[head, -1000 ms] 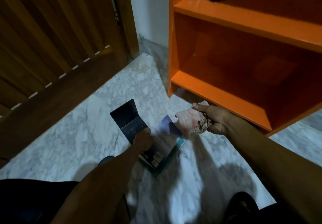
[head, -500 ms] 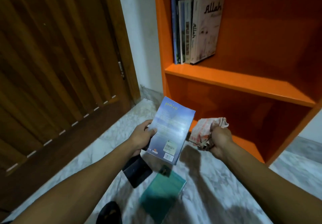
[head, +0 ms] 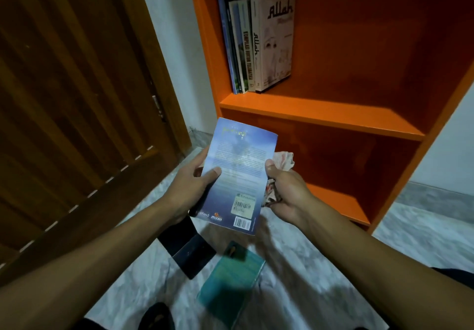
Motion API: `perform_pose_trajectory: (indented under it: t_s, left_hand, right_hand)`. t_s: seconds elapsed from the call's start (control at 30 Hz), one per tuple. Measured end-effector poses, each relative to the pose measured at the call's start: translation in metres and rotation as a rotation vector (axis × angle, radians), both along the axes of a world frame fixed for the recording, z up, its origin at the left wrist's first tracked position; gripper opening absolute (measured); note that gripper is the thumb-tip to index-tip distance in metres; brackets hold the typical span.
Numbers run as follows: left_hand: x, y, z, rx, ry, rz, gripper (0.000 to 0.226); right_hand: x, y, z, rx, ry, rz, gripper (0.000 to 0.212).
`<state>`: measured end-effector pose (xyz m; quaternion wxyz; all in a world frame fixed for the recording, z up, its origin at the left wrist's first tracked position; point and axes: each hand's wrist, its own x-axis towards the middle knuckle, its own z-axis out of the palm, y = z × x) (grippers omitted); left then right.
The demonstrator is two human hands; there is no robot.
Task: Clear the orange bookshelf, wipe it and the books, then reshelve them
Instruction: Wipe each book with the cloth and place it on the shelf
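Books [head: 252, 44] stand upright in orange bookshelf [head: 320, 110].

Marble floor [head: 320, 273] under teal book [head: 230, 281] and dark book [head: 191, 252]; upright books [head: 256, 42] on orange bookshelf [head: 320, 114].

1. The scene is dim, with warm, muted colour overall.
2. Light falls from above: the orange shelf board [head: 320, 114] is brightest along its front, and the compartments darken toward the back.
3. Soft shadows of the forearms fall across the marble floor [head: 320, 278].
4. The teal book [head: 230, 283] on the floor is blurred.
5. Wide-angle distortion bends the door [head: 64, 98] and the shelf sides outward at the edges.
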<state>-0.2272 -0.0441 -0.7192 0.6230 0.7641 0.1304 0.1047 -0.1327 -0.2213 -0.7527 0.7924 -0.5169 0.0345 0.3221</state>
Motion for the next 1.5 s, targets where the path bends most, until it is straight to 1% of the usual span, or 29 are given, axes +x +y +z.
perform_pose_trajectory:
  t_s: [0.07,0.1,0.23,0.3,0.37,0.4,0.47,0.5,0.53,0.57,0.6,0.63,0.67,0.7,0.73,0.8,0.87,0.9,0.97,1.07,1.13,1.2,1.23,1.3,1.37,1.4,1.5]
  left_hand:
    - [-0.002,0.002,0.000,-0.120,-0.035,-0.010,0.058]
    - [-0.003,0.002,0.000,-0.154,-0.044,0.000,0.057]
    - [-0.006,0.000,-0.004,-0.183,-0.058,0.116,0.041]
    - [-0.007,0.001,-0.005,-0.163,-0.063,0.150,0.034]
    - [-0.008,0.001,-0.005,-0.146,-0.073,0.154,0.029]
    - [-0.008,0.000,-0.005,-0.131,-0.076,0.151,0.027]
    - [-0.009,-0.005,-0.006,-0.102,-0.083,0.134,0.023]
    - [-0.009,-0.008,-0.006,-0.099,-0.088,0.124,0.022]
    - [-0.009,-0.012,-0.006,-0.104,-0.093,0.118,0.021]
    - [-0.008,-0.015,-0.006,-0.115,-0.099,0.119,0.021]
    - [-0.007,-0.017,-0.006,-0.124,-0.107,0.126,0.021]
    - [-0.005,-0.019,-0.006,-0.130,-0.120,0.139,0.022]
    - [-0.004,-0.020,-0.007,-0.134,-0.132,0.156,0.023]
    - [-0.003,-0.021,-0.008,-0.146,-0.142,0.179,0.023]
    - [-0.002,-0.022,-0.008,-0.170,-0.147,0.206,0.024]
    - [0.001,-0.021,-0.006,-0.245,-0.151,0.276,0.024]
    - [0.005,-0.015,-0.004,-0.295,-0.154,0.346,0.023]
    - [0.007,-0.011,-0.003,-0.300,-0.157,0.380,0.022]
    - [0.009,0.000,-0.003,-0.311,-0.165,0.451,0.018]
    - [0.008,0.017,0.003,-0.301,-0.175,0.526,0.018]
    - [0.007,0.029,0.005,-0.261,-0.183,0.561,0.017]
    - [0.005,0.038,0.006,-0.265,-0.176,0.587,0.017]
    - [0.003,0.040,0.005,-0.275,-0.163,0.595,0.016]
    - [0.001,0.044,0.001,-0.248,-0.132,0.601,0.016]
    - [-0.001,0.047,-0.003,-0.171,-0.110,0.587,0.017]
    - [-0.003,0.047,-0.004,-0.137,-0.091,0.568,0.017]
    - [-0.009,0.042,-0.009,-0.026,-0.023,0.480,0.018]
  right_hand:
    - [0.000,0.000,-0.001,-0.022,-0.035,0.030,0.037]
    - [-0.001,-0.001,-0.001,-0.035,-0.069,0.043,0.035]
    - [-0.004,-0.001,0.003,-0.075,-0.198,0.044,0.035]
    - [-0.002,-0.001,0.008,-0.095,-0.210,-0.031,0.041]
    - [0.006,-0.001,0.011,-0.073,-0.243,-0.191,0.049]
    - [0.011,-0.001,0.014,-0.079,-0.315,-0.264,0.049]
    - [0.017,-0.002,0.020,-0.137,-0.581,-0.332,0.043]
    - [0.019,-0.002,0.020,-0.150,-0.756,-0.306,0.039]
    - [0.021,-0.001,0.017,-0.211,-0.957,-0.241,0.037]
    - [0.021,0.000,0.012,-0.346,-1.150,-0.171,0.038]
    - [0.019,0.000,0.007,-0.520,-1.294,-0.126,0.044]
    - [0.016,0.001,0.001,-0.669,-1.375,-0.109,0.050]
    - [0.010,0.001,-0.001,-0.759,-1.422,-0.099,0.056]
    - [0.004,0.000,-0.002,-0.794,-1.475,-0.085,0.062]
    - [-0.001,0.000,-0.004,-0.812,-1.543,-0.059,0.066]
    - [-0.008,0.000,-0.014,-0.826,-1.679,0.012,0.066]
    - [-0.018,0.003,-0.026,-0.754,-1.766,0.098,0.064]
    - [-0.024,0.003,-0.033,-0.695,-1.796,0.143,0.057]
    - [-0.037,0.003,-0.047,-0.583,-1.838,0.238,0.049]
    - [-0.045,-0.001,-0.065,-0.566,-1.864,0.401,0.061]
    - [-0.049,-0.003,-0.074,-0.589,-1.838,0.504,0.055]
    - [-0.053,-0.005,-0.077,-0.577,-1.735,0.530,0.042]
    - [-0.055,-0.006,-0.074,-0.530,-1.647,0.500,0.034]
    - [-0.056,-0.007,-0.065,-0.489,-1.407,0.399,0.020]
    - [-0.050,-0.007,-0.055,-0.497,-1.200,0.295,0.019]
    - [-0.046,-0.008,-0.050,-0.472,-1.129,0.242,0.020]
    - [-0.033,-0.005,-0.030,-0.396,-1.057,0.070,0.024]
